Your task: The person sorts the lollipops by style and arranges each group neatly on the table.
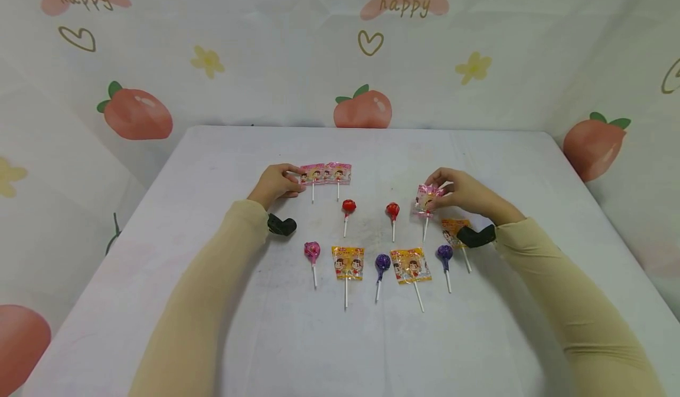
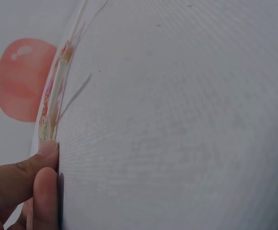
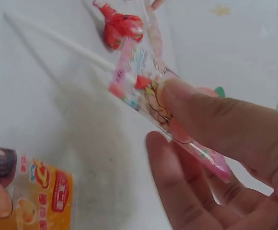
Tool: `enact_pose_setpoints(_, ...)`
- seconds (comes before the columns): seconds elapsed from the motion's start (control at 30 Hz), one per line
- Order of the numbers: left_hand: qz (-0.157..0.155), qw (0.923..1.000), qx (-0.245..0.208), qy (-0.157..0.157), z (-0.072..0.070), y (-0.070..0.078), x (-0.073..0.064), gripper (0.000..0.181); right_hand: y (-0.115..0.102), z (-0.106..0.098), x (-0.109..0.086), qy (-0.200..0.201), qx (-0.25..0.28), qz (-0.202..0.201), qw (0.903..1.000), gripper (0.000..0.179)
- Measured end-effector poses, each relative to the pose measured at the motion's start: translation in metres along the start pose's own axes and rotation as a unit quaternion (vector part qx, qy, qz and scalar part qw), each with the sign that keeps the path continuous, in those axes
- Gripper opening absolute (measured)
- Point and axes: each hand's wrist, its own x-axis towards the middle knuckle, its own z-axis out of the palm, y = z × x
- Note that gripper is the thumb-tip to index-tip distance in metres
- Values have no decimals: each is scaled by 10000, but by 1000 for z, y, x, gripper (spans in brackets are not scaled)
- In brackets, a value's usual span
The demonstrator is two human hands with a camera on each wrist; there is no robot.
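My left hand (image 1: 277,183) is at the back left of the table, its thumb and a finger pinching the left edge of a pink-wrapped lollipop (image 1: 312,174). A second pink-wrapped lollipop (image 1: 340,173) lies against it on the right, sticks pointing forward. In the left wrist view the fingertips meet the wrapper (image 2: 47,129) edge-on. Over on the right, my right hand (image 1: 463,194) grips another pink-wrapped lollipop (image 1: 425,199) by its clear packet. The right wrist view shows that packet (image 3: 146,96) tilted between thumb and fingers, its stick (image 3: 57,40) raised off the table.
Two red lollipops (image 1: 392,210) lie between the hands. Nearer the front are a pink lollipop (image 1: 312,251), two purple lollipops (image 1: 382,262) and orange packets (image 1: 348,263). One orange-packet lollipop (image 1: 453,229) is partly behind the right wrist's black strap (image 1: 476,236).
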Motion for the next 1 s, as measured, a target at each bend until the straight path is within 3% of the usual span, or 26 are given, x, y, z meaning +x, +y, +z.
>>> enact_pose_setpoints(0.3,0,10000,22,-8,0,0,0,46,-8,-3,-4,569,64,37,9983,49)
enact_pose_setpoints(0.53,-16,10000,20,-1,0,0,0,46,-30,-9,-4,1334,233,-139,9907,44)
enact_pose_setpoints(0.7,-8,10000,-13,-20,0,0,1,47,-48,-16,1,1912,565,-416,9790,44)
enact_pose_setpoints(1.0,20,10000,53,-16,0,1,1,46,-85,-16,28,2323,2081,-1116,9436,35)
